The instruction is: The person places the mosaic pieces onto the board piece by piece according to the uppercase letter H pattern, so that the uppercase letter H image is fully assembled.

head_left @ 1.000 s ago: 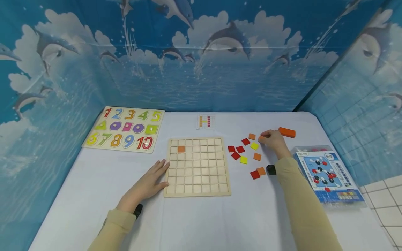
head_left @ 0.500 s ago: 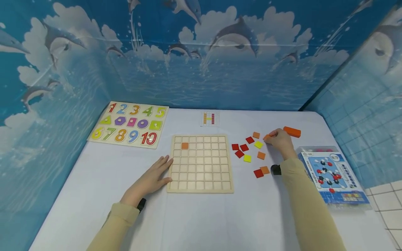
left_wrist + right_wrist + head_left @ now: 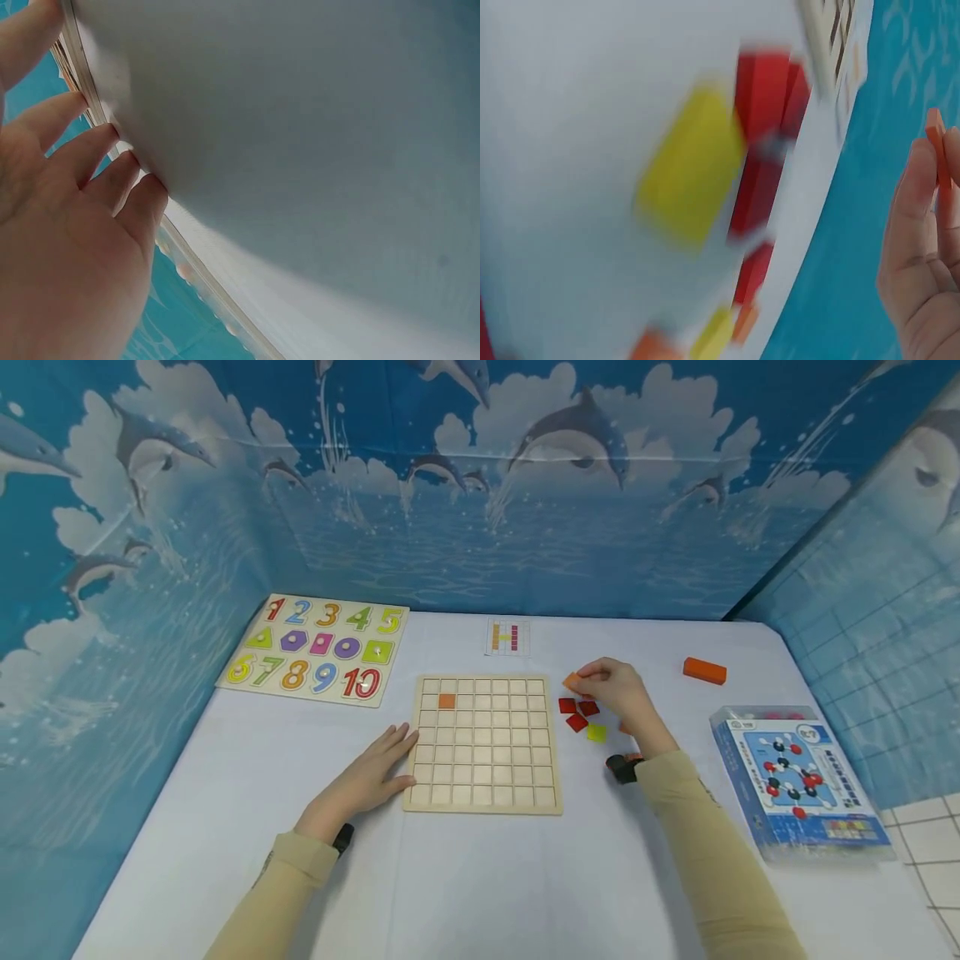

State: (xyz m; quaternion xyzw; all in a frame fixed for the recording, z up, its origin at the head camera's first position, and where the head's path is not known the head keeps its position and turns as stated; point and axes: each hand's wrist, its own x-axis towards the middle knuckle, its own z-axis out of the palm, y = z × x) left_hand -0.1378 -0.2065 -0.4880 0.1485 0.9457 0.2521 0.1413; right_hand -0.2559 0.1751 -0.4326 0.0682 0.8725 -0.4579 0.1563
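Observation:
My right hand (image 3: 617,687) pinches an orange square tile (image 3: 572,682) between thumb and fingers, just off the right edge of a wooden grid board (image 3: 480,747). In the right wrist view that tile (image 3: 934,127) stands edge-on in the fingertips. With fingers extended, my left hand (image 3: 367,781) touches the board's left edge, and the left wrist view shows its fingertips along that rim. One orange tile (image 3: 447,701) sits in an upper-left cell of the board. Below the right hand lie several red tiles (image 3: 577,722) and a yellow tile (image 3: 596,732); the hand and forearm hide some others.
A number-and-shape puzzle board (image 3: 315,647) lies at the back left. Behind the grid board is a small pattern card (image 3: 508,637). To the right are an orange block (image 3: 705,671) and a boxed molecule set (image 3: 798,785). Dolphin-printed curtain (image 3: 480,527) surrounds the table.
My right hand has picked up the orange tile near the orange block and carried it left toward the board. The left hand has stayed at the board's edge. The head view has shifted slightly.

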